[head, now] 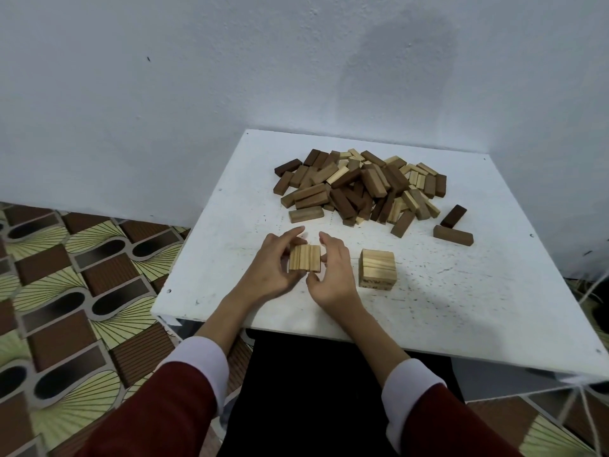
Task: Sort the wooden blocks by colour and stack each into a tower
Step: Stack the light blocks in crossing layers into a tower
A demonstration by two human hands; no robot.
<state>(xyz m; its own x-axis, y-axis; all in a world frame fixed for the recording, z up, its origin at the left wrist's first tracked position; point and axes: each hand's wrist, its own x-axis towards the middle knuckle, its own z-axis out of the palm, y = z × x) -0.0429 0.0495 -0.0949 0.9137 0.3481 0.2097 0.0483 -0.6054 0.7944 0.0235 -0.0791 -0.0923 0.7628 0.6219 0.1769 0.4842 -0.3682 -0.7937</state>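
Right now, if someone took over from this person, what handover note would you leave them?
Left hand and right hand: together squeeze a row of light blocks side by side on the white table.
Done: a short light tower stands to the right of the hands.
Left: the mixed pile of dark, medium and light blocks behind is unsorted; two dark blocks lie loose at its right. No dark tower is started.

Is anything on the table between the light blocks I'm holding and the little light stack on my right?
Nothing visible does. The held light blocks, gripped between left hand and right hand, face the light stack across bare white table.
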